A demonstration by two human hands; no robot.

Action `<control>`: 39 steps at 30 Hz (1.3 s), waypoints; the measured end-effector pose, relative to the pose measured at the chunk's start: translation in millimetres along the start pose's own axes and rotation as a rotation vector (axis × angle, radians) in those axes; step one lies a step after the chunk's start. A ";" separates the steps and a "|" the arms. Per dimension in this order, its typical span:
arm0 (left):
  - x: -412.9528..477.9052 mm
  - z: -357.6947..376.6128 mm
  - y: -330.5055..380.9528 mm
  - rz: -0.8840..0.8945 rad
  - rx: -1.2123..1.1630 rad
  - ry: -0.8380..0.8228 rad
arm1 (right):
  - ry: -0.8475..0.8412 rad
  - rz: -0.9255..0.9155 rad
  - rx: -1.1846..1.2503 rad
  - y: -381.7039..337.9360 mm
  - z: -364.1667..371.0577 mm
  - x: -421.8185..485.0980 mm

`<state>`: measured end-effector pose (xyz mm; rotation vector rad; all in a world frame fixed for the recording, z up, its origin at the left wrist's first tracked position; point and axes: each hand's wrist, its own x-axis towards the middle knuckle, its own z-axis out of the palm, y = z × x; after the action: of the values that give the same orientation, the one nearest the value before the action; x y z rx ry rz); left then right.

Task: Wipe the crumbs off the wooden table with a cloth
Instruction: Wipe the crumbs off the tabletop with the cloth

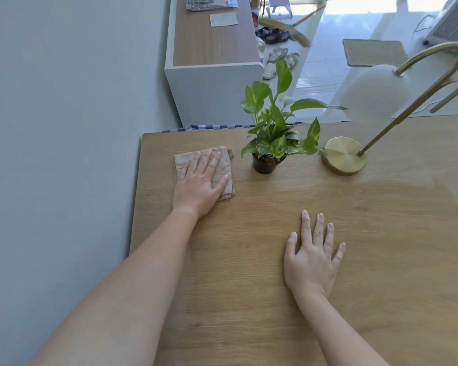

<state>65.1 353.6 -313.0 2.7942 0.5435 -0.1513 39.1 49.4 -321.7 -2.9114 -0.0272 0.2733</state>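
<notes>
Wall: plain grey wall fills the left of the frame; the desk's left edge runs along it.
Desk: wooden desk takes up the centre and right, lower half of the frame.
Cloth: beige folded cloth, upper left of the desk, near its far left corner; long axis runs roughly away from the person.
Left hand: left hand lies palm down directly on the cloth, fingers spread and flat. Grip: flat and pressing, not pinching; cloth is pinned under palm and fingers, not bunched.
Key relation: cloth sits under the left hand, so this hand does the wiping; the bare desk to be swept lies to the right and toward the lower frame.
Crumbs: none resolvable on the wood at this sharpness; cannot say where they lie.
Plant: small potted plant just right of the cloth, apart from it. Judgement: a rightward sweep must stop short of, or go round, the pot.
Right hand: right hand centre-right, lower, palm down on bare wood, fingers extended, holding nothing; well apart from the cloth.
Lamp: brass lamp base right of the plant, its arm rising to the upper right.
</notes>
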 end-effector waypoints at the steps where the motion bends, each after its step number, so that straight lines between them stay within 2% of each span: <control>1: 2.7 -1.1 -4.7 -0.009 -0.003 0.004 | 0.001 0.003 0.000 -0.2 -0.1 0.0; 8: -13.8 -3.9 -29.8 -0.113 -0.026 0.034 | -0.002 0.010 0.005 -0.9 -3.0 0.5; 18: -104.0 11.9 -64.2 -0.258 0.021 0.085 | -0.006 -0.004 0.025 -2.9 -6.8 -4.8; 39: -296.5 56.9 -18.6 -0.280 0.041 0.095 | -0.008 -0.064 0.019 2.3 -9.3 -16.9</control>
<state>-218.4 249.0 -325.6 2.7623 0.9639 -0.0886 24.1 44.5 -310.2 -2.8848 -0.1178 0.2729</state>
